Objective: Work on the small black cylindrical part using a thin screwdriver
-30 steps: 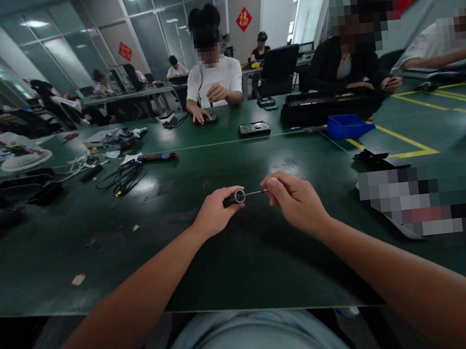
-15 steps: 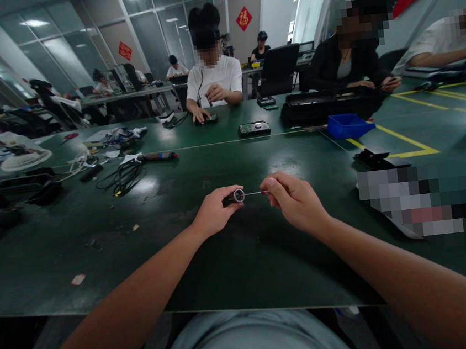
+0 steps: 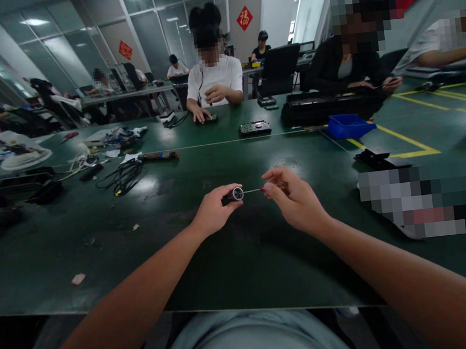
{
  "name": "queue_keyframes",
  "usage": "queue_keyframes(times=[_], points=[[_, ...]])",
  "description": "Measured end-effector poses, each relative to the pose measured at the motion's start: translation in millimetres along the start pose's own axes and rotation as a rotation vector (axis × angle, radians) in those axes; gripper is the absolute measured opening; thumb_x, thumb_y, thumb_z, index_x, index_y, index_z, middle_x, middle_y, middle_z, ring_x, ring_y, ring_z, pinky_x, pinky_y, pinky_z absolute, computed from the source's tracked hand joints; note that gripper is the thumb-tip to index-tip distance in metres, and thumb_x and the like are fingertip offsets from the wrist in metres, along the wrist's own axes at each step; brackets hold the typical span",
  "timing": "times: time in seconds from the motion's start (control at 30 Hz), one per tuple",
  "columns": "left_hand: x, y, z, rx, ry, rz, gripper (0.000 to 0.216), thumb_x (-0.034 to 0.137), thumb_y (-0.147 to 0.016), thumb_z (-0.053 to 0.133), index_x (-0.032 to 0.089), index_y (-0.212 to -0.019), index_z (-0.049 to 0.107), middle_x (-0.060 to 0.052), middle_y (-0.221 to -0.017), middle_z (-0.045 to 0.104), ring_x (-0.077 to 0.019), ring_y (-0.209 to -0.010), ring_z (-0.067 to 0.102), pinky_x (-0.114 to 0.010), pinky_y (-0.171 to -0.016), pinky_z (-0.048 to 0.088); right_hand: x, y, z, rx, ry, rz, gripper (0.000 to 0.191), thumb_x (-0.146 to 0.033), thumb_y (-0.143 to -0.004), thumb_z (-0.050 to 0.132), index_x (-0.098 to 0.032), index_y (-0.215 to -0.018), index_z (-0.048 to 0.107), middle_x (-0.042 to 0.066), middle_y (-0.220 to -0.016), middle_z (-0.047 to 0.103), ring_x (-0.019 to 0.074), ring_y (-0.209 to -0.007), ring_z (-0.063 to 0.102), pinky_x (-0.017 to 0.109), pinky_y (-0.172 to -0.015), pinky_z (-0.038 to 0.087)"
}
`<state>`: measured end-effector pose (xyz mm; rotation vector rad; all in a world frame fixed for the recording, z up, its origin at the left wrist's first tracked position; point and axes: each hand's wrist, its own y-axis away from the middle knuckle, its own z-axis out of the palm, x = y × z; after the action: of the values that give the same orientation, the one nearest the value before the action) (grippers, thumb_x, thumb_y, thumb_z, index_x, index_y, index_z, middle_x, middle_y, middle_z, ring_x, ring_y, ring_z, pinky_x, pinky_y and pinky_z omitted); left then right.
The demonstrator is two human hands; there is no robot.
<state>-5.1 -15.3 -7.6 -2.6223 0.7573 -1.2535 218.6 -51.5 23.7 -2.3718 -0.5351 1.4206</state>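
Between the thumb and fingers of my left hand [image 3: 215,209] is a small dark cylindrical part [image 3: 238,194] with a bright metal ring at its end, facing me. My right hand [image 3: 296,195] grips a screwdriver [image 3: 253,190], its thin shaft pointing left and a red collar at the fingers. The handle lies mostly behind the fingers. The shaft's tip meets the right side of the cylinder; whether it sits in a screw cannot be made out. Both hands are above the green table [image 3: 226,269].
A corded tool [image 3: 158,156] with a coiled black cable lies to the left. Farther off are a circuit-board device [image 3: 255,128], a blue bin [image 3: 350,126] and a long black casing [image 3: 329,106]. A co-worker [image 3: 215,82] sits opposite. A blurred pale object [image 3: 411,205] lies right.
The fingers of my right hand have loosened and shifted on the screwdriver, showing more of its handle. My left hand has tilted the cylinder slightly.
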Motion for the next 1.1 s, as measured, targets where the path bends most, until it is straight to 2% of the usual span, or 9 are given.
queue_keyframes(times=[0.2, 0.33, 0.43, 0.53, 0.73, 0.87, 1.0, 1.1], points=[[0.9, -0.4, -1.1, -0.007, -0.014, -0.007, 0.042, 0.022, -0.085, 0.072, 0.025, -0.125, 0.064, -0.004, -0.123, 0.067, -0.0221, -0.115, 0.061, -0.040, -0.105, 0.045, -3.3, -1.0, -3.0, -0.081, 0.075, 0.007, 0.033, -0.041, -0.103, 0.038, -0.021, -0.095, 0.063, -0.001, -0.066, 0.057, 0.0147, -0.061, 0.056, 0.030, -0.060, 0.041], [1.5, -0.9, -2.0, -0.008, -0.024, -0.016, 0.041, 0.021, -0.085, 0.072, 0.025, -0.125, 0.064, -0.004, -0.122, 0.068, -0.0223, -0.114, 0.061, -0.041, -0.104, 0.045, -2.9, -0.9, -2.6, -0.052, 0.084, 0.002, 0.020, -0.034, -0.099, 0.045, -0.021, -0.107, 0.059, 0.000, -0.073, 0.060, 0.0159, -0.065, 0.058, 0.030, -0.062, 0.042], [1.2, -0.9, -2.1, -0.004, -0.032, -0.012, 0.041, 0.022, -0.085, 0.071, 0.026, -0.126, 0.064, -0.004, -0.123, 0.067, -0.0225, -0.115, 0.061, -0.042, -0.105, 0.045, 0.3, -1.3, -1.6, -0.022, 0.023, 0.005, 0.019, -0.031, -0.096, 0.050, -0.021, -0.111, 0.055, 0.002, -0.082, 0.064, 0.0175, -0.074, 0.062, 0.032, -0.069, 0.047], [1.0, -0.6, -1.8, -0.011, -0.040, -0.007, 0.040, 0.023, -0.085, 0.071, 0.026, -0.125, 0.064, -0.004, -0.123, 0.067, -0.0225, -0.114, 0.061, -0.042, -0.104, 0.045, 2.1, -1.8, -1.6, -0.033, -0.028, 0.024, 0.017, -0.034, -0.097, 0.049, -0.021, -0.107, 0.057, 0.003, -0.086, 0.065, 0.0183, -0.079, 0.063, 0.033, -0.072, 0.047], [3.4, 0.3, -1.8, -0.023, -0.049, -0.013, 0.039, 0.023, -0.086, 0.071, 0.025, -0.124, 0.065, -0.005, -0.122, 0.068, -0.0230, -0.113, 0.061, -0.042, -0.102, 0.045, 0.5, -0.4, -1.5, -0.051, -0.004, 0.001, 0.031, -0.042, -0.102, 0.038, -0.023, -0.098, 0.062, 0.000, -0.073, 0.057, 0.0160, -0.068, 0.056, 0.031, -0.065, 0.043], [4.2, 0.1, -2.1, -0.015, -0.050, -0.023, 0.040, 0.022, -0.085, 0.072, 0.026, -0.124, 0.065, -0.004, -0.123, 0.068, -0.0228, -0.114, 0.061, -0.041, -0.103, 0.045, 0.3, -0.1, -0.5, -0.008, -0.036, 0.031, 0.022, -0.037, -0.099, 0.047, -0.022, -0.109, 0.061, 0.002, -0.083, 0.065, 0.0175, -0.075, 0.062, 0.032, -0.069, 0.047], [2.1, -0.5, -1.6, 0.007, -0.048, -0.023, 0.042, 0.022, -0.085, 0.072, 0.025, -0.126, 0.064, -0.005, -0.124, 0.067, -0.0228, -0.115, 0.061, -0.042, -0.105, 0.044, -0.4, -2.7, 0.4, 0.043, -0.145, 0.089, 0.022, -0.039, -0.094, 0.056, -0.020, -0.099, 0.064, 0.005, -0.083, 0.070, 0.0188, -0.076, 0.067, 0.035, -0.071, 0.052], [0.7, -0.6, -0.7, 0.017, -0.042, -0.017, 0.042, 0.022, -0.085, 0.072, 0.025, -0.126, 0.064, -0.005, -0.125, 0.067, -0.0226, -0.116, 0.061, -0.042, -0.106, 0.044, 0.3, -4.6, 3.0, 0.053, -0.238, 0.123, 0.026, -0.043, -0.094, 0.057, -0.019, -0.098, 0.067, 0.006, -0.084, 0.072, 0.0188, -0.076, 0.069, 0.036, -0.074, 0.055]])
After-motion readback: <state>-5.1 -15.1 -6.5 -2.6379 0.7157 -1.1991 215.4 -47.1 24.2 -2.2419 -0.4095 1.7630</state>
